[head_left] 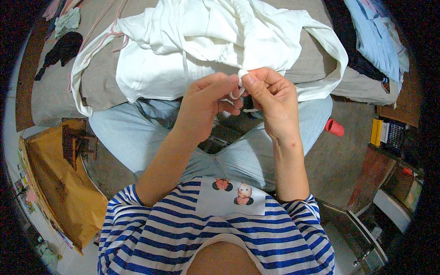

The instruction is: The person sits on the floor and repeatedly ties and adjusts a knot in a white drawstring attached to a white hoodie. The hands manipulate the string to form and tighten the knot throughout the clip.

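Note:
A white garment [146, 68] lies bunched on the bed in front of me, with long narrow white strips or sleeves curving out to both sides. Over my lap, at the garment's near edge, my left hand [204, 101] pinches a white cord [241, 72] between thumb and fingers. From the other side my right hand [272, 94] grips the same cord, thumb pressed against the index finger. The two hands almost touch. Part of the cord loops below the fingertips, and its exact path is hidden by the fingers.
The bed [103, 87] has a beige cover. A black cloth item [62, 50] lies at its left, and light blue clothes [378, 39] are heaped at the right. A red slipper [334, 127] is on the floor. A brown board or paper sheet [64, 178] stands at the left.

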A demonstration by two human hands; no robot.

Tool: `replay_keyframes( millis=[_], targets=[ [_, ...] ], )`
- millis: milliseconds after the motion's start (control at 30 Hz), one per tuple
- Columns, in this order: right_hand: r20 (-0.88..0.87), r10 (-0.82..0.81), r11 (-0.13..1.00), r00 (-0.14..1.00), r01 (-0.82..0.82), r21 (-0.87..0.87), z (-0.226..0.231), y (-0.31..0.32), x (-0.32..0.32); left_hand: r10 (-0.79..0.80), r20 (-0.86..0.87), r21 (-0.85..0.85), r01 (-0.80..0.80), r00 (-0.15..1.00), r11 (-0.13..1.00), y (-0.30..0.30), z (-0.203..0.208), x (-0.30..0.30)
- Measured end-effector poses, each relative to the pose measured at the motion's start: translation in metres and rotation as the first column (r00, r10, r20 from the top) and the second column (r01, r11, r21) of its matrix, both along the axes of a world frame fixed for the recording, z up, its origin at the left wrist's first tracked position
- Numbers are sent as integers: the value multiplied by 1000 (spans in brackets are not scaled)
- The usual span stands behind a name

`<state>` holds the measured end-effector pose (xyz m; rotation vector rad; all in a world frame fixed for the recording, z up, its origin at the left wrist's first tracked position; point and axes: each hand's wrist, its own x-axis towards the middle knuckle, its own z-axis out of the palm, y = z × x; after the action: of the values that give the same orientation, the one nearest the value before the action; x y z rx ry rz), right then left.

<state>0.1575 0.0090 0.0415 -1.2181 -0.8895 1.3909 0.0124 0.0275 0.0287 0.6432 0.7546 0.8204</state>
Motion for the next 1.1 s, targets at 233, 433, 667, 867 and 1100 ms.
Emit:
replay_keyframes(
  millis=[233,433,667,867,1100],
  targets=[
    [247,-32,999,969,26,29,8,-3,16,80,-48,83,-76,996,994,-1,-2,2],
    [601,91,996,794,-66,-64,33,-19,50,108,-44,88,-104,993,991,-2,-4,2],
    [215,66,975,974,-109,193,35,-30,73,203,-109,139,-187,973,972,-5,-1,10],
    [-131,181,904,975,-113,411,52,-42,74,198,-127,214,-168,972,962,-5,-2,7],
    [159,-257,874,953,159,458,70,-44,46,195,-133,188,-168,972,968,-8,-3,14]
  ],
)
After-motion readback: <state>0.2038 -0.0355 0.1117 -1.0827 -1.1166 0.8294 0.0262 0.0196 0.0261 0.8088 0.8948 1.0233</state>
